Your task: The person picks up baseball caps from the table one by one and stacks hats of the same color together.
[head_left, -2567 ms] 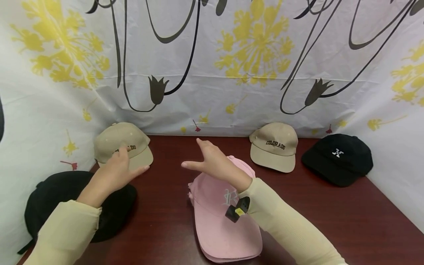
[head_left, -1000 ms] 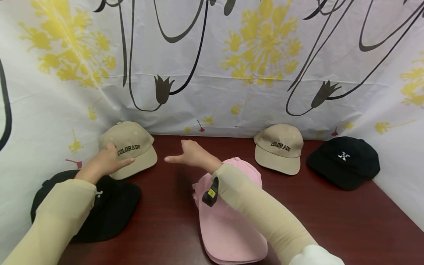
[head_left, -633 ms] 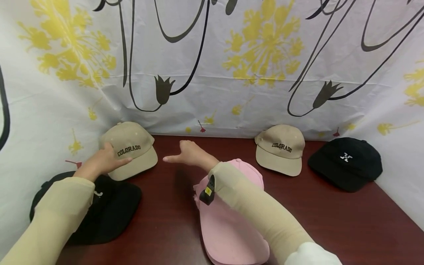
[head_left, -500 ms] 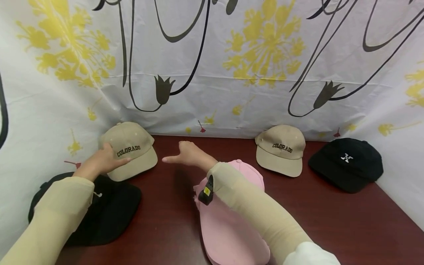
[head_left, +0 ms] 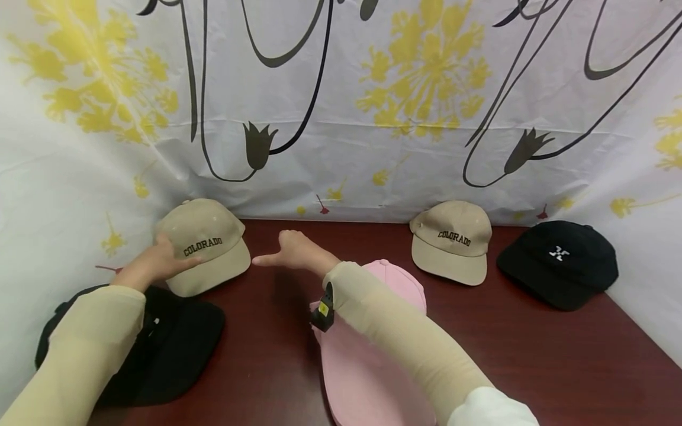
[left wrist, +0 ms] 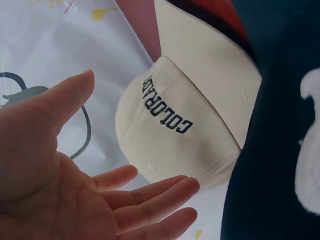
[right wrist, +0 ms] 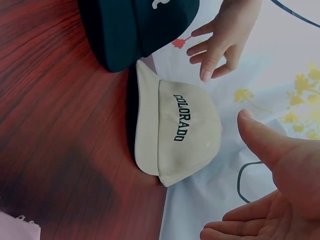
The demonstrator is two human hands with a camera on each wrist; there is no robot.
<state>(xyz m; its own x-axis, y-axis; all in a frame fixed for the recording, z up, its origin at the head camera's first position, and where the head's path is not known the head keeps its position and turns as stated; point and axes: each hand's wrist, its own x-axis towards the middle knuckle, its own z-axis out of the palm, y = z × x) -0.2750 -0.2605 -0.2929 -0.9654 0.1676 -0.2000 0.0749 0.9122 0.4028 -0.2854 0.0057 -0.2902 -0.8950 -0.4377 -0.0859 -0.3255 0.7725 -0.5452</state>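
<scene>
A beige baseball cap lettered COLORADO sits at the back left of the table, also seen in both wrist views. My left hand is at its left side in the head view, thumb and fingers spread; the left wrist view shows the fingers apart from the crown. My right hand hovers to the right of this cap, thumb extended toward the brim, palm facing it. Neither hand holds anything. Under my left forearm lies a black cap. Pink caps, stacked, lie below my right forearm, which hides part of them.
A second beige COLORADO cap stands at the back right, and a black cap with a white emblem beside it. White patterned cloth walls the back and sides of the dark red table.
Both hands have moved left and forward toward the left beige cap, the right hand leaving its place above the pink caps. In the last half second both shift slightly left.
</scene>
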